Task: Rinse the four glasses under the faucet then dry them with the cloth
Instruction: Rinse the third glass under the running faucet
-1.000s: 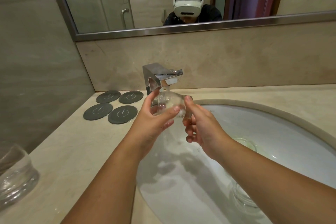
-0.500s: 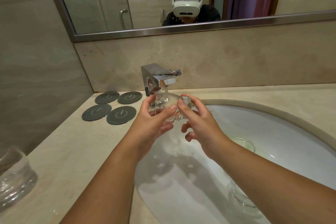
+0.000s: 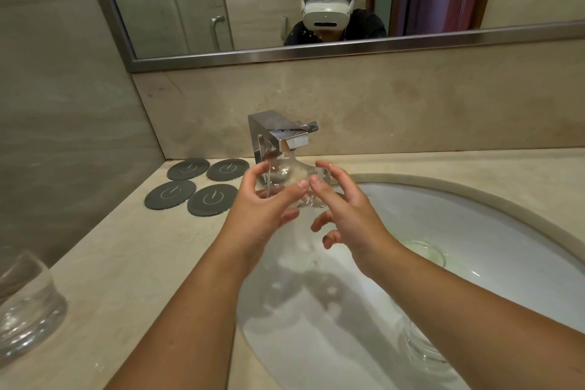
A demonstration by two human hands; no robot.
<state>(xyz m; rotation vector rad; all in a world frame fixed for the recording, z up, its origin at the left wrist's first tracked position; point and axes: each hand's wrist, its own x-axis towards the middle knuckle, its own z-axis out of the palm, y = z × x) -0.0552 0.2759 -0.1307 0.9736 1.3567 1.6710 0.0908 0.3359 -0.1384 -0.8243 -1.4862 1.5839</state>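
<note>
Rinsing glass [image 3: 294, 176] under faucet [image 3: 278, 133], clasped in left grip [image 3: 262, 212], pinched by right grip [image 3: 348, 215] (drying not begun).

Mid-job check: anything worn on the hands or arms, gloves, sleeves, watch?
Nothing worn. The left hand and right hand are bare: no gloves, no rings visible. The left forearm and right forearm are bare to the frame edge: no sleeves, watch or bands.

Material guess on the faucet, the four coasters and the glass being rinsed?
Faucet: polished chromed metal, by its mirror reflections. Coasters: matte dark grey, no glare; perhaps silicone or slate, unclear. Rinsed glass: clear glass probably, transparent with bright highlights; clear plastic not excluded.
</note>
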